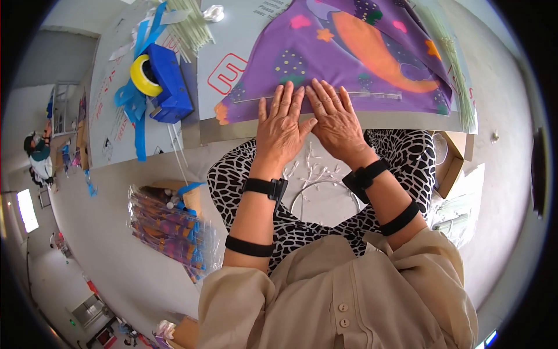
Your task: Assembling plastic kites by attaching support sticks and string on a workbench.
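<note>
A purple printed fabric, patterned with orange, pink and dotted shapes, lies spread on the table. Along its near edge runs a thin pale rod under a strip of clear tape. My left hand rests flat on the near part of the fabric, fingers stretched forward over the rod line. Beside it, my right hand also presses flat, its fingers pointing forward. The two hands nearly touch at the thumbs. Neither holds anything; the middle of the rod is hidden under the fingers.
Left of the fabric stands a blue tape dispenser with a yellow roll, near blue ribbon strips. Bundles of thin pale rods lie at the back left and right edge. Below left is a clear bag of folded printed fabric; an open cardboard box sits right.
</note>
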The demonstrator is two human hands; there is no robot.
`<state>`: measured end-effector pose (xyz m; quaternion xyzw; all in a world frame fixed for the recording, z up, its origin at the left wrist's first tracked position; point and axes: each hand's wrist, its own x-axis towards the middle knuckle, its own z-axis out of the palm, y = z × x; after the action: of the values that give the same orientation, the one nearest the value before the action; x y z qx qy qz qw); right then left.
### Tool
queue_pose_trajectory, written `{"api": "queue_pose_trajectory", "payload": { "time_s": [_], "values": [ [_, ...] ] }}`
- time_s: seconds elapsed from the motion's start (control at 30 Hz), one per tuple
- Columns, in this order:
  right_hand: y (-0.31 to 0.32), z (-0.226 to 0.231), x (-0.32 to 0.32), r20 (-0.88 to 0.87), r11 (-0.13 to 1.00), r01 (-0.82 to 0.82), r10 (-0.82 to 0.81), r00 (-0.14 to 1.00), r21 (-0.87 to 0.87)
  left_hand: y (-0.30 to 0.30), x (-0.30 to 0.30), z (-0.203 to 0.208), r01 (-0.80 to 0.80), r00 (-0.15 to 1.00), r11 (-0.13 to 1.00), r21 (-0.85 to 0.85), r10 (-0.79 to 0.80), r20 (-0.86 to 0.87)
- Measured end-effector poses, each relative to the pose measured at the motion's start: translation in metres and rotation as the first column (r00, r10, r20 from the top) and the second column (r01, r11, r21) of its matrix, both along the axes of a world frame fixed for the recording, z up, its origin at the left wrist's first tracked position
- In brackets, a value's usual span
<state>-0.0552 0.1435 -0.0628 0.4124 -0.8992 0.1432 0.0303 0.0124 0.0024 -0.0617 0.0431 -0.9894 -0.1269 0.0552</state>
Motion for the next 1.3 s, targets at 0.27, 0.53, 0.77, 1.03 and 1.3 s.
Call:
{"api": "queue_pose_trajectory", "payload": {
  "time_s": [0.27, 0.53, 0.77, 1.03, 1.3],
  "values": [
    [0.035, -0.003, -0.001, 0.044, 0.989, 0.146, -0.148, 0.988, 0.031, -0.037, 0.025, -0.008, -0.201, 0.973, 0.978, -0.063, 0.207, 0.106],
    [0.051, -0.010, 0.003, 0.012, 0.954, 0.294, -0.295, 0.955, 0.060, -0.049, 0.033, -0.012, -0.450, 0.889, 0.887, -0.103, 0.456, 0.048],
    [0.062, -0.002, 0.000, 0.039, 0.965, 0.263, -0.264, 0.964, 0.025, -0.058, 0.032, -0.006, -0.458, 0.885, 0.888, -0.045, 0.460, 0.065],
    [0.062, -0.004, 0.003, 0.096, 0.962, 0.270, -0.265, 0.959, -0.045, -0.024, 0.027, 0.012, -0.267, 0.963, 0.953, -0.143, 0.268, -0.012],
    [0.094, -0.008, -0.013, 0.065, 0.870, 0.493, -0.493, 0.868, 0.015, 0.003, 0.009, -0.004, -0.188, 0.975, 0.979, -0.083, 0.196, 0.102]
  ]
}}
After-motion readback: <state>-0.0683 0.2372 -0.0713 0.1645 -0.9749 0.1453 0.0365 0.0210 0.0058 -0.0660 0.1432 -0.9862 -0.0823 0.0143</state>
